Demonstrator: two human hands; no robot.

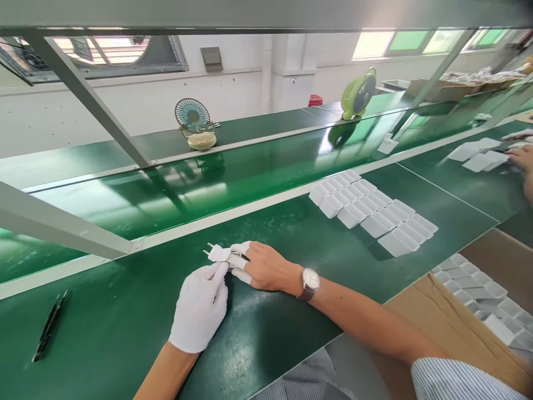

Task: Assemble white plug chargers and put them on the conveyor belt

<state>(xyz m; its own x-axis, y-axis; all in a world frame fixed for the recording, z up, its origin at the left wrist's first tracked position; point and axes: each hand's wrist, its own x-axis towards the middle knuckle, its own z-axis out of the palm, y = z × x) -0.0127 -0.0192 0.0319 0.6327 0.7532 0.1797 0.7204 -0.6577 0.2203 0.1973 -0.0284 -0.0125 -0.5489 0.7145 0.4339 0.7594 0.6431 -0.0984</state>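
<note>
A small white power plug point(219, 254), its two metal pins pointing left, is held between my hands just above the green bench. My left hand point(199, 308), in a white glove, is closed, with thumb and forefinger pinched at the plug's near side. From the right, my right hand point(266, 268) grips the plug's back end, white covers on its fingertips and a watch on the wrist. My fingers hide much of the plug's body. Black tweezers point(50, 328) lie on the bench to the left.
Rows of white plastic housings point(370, 211) sit to the right, with more in a cardboard box point(416, 300) below the bench edge. Slanted metal posts point(62, 222) rise at left. Two fans point(194, 115) stand behind the green belt. A co-worker's hand point(523, 158) is at far right.
</note>
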